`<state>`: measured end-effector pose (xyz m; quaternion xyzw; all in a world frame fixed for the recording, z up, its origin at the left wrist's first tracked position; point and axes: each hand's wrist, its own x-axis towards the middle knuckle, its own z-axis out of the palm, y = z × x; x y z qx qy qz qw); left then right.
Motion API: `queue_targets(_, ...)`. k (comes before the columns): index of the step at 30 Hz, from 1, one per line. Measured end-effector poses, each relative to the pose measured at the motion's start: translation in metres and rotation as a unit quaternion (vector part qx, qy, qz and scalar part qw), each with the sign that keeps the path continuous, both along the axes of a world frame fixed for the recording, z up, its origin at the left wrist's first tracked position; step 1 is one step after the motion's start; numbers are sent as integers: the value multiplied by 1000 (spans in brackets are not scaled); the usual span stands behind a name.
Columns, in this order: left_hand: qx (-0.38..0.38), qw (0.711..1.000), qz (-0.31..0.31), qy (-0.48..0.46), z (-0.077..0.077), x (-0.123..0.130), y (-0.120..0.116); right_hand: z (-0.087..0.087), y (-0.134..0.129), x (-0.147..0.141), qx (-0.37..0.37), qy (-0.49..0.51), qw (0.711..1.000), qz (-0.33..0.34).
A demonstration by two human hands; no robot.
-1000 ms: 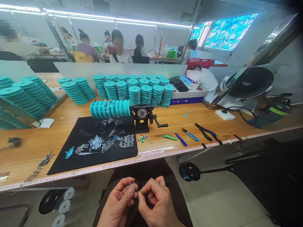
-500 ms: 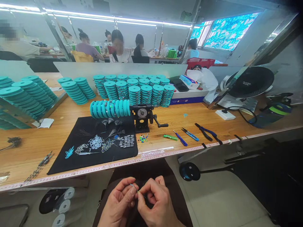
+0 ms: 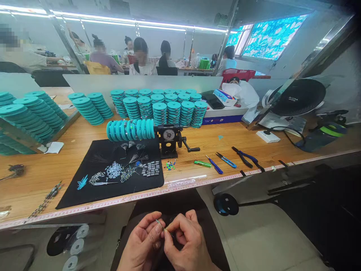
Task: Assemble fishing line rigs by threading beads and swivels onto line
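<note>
Above my lap, my left hand (image 3: 145, 237) is closed in a pinch on a thin, short teal piece (image 3: 158, 222) that sticks out between thumb and fingers. My right hand (image 3: 186, 237) is closed too, its thumb and forefinger pinching at the piece's lower end, almost touching the left fingertips. Whatever else lies between the fingertips is too small to make out. On the black mat (image 3: 84, 197) beyond the hands lie similar slim teal pieces (image 3: 82, 182), pale beads (image 3: 114, 170), small metal parts (image 3: 97, 178) and grey cylinders (image 3: 151, 169).
A hand-cranked winder (image 3: 169, 137) carries a row of teal spools (image 3: 130, 130). Stacked spools (image 3: 160, 109) stand behind it. To the right lie a green tube (image 3: 202, 163), a blue-handled tool (image 3: 216, 165), snips (image 3: 226, 160) and pliers (image 3: 246, 158). A measuring tape (image 3: 124, 197) runs along the table edge.
The teal piece between my fingertips has tilted slightly and looks a little steeper. Both hands stay in nearly the same place and pinch.
</note>
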<state>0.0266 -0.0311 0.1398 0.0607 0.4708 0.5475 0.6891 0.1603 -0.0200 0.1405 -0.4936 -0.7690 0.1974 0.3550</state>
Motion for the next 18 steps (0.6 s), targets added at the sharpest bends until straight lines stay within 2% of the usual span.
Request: queue_targets(18, 49, 998, 10, 41, -7, 1, -4, -1, -1, 3, -50, 16, 999, 12)
